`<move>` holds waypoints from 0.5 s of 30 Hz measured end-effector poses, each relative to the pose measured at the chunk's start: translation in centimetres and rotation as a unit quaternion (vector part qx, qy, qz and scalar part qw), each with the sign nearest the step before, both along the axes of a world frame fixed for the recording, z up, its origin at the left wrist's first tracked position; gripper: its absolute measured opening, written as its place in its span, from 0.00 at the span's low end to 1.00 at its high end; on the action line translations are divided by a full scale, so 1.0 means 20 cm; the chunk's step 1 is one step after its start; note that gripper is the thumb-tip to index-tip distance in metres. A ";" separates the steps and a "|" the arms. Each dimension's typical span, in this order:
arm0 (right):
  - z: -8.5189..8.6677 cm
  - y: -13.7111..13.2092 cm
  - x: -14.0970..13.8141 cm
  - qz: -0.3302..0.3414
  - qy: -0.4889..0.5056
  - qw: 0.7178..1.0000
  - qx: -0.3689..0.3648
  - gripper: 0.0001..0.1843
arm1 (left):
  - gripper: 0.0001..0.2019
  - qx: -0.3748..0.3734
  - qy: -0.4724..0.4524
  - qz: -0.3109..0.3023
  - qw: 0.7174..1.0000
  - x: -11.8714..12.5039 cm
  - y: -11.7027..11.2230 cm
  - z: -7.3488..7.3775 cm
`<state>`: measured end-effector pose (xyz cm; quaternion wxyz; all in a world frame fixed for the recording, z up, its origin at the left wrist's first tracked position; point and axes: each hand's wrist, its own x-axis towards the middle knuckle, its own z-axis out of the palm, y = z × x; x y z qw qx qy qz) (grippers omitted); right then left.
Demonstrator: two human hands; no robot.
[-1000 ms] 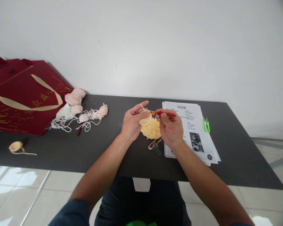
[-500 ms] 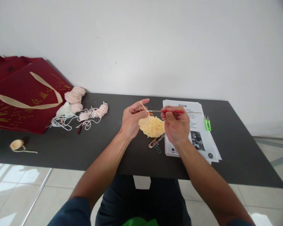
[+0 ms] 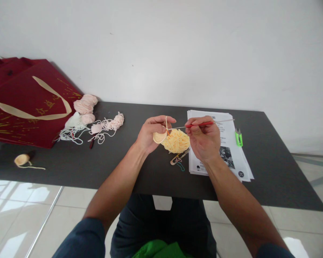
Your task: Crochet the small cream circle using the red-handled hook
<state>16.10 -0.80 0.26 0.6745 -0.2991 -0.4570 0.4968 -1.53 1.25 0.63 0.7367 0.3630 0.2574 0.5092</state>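
My left hand [image 3: 150, 134] pinches a small pale yellow crochet piece [image 3: 159, 138], a strand of yarn running up over its index finger. An orange marker shows at the edge of the piece. Between thumb and fingers my right hand [image 3: 204, 138] grips a crochet hook [image 3: 199, 124] with a red handle, and its metal tip points left and meets the work at the left fingertips. Below and between both hands lies a yellow yarn ball [image 3: 177, 141]. Just under the ball are a large safety pin [image 3: 174, 160] and a small green chain-like loop [image 3: 181, 166].
Printed sheets [image 3: 231, 172] lie beneath my right hand, with green thread snips [image 3: 238, 137] at their right edge. On the left stand a dark red gift bag [image 3: 21, 93], pink yarn [image 3: 85, 104], white yarn [image 3: 73, 123] and a small crocheted cup [image 3: 22, 159]. A wall rises behind the table.
My left hand has tilted, and the crochet piece has moved slightly left and turned its round face more toward me. The hook now slants, its rear end higher. The whole view has shifted slightly.
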 end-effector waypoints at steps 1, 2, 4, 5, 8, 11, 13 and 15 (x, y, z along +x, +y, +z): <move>0.00 0.00 0.00 0.012 0.011 1.000 -0.009 0.15 | 0.15 -0.001 -0.006 -0.003 1.000 0.00 0.00 0.00; 0.00 0.01 0.00 0.025 0.025 0.999 -0.019 0.15 | 0.14 -0.002 -0.011 -0.002 1.000 0.00 0.00 0.00; -0.02 0.01 0.00 0.046 0.053 0.996 -0.048 0.14 | 0.12 -0.002 -0.009 0.012 1.000 0.00 -0.01 0.00; -0.03 0.02 0.00 0.052 0.066 0.994 -0.066 0.13 | 0.11 -0.001 -0.001 0.023 1.000 0.00 -0.01 0.00; -0.06 0.03 -0.01 0.061 0.096 0.987 -0.112 0.12 | 0.09 0.035 0.050 0.073 0.995 0.01 -0.01 0.00; -0.08 0.02 -0.03 0.064 0.133 0.979 -0.141 0.10 | 0.08 0.104 0.113 0.144 0.978 0.03 -0.01 -0.02; -0.07 0.00 -0.06 0.060 0.156 0.974 -0.157 0.09 | 0.05 0.134 0.155 0.179 0.962 0.05 -0.02 -0.03; -0.06 -0.02 -0.08 0.044 0.163 0.972 -0.165 0.08 | 0.05 0.139 0.194 0.200 0.950 0.06 -0.02 -0.04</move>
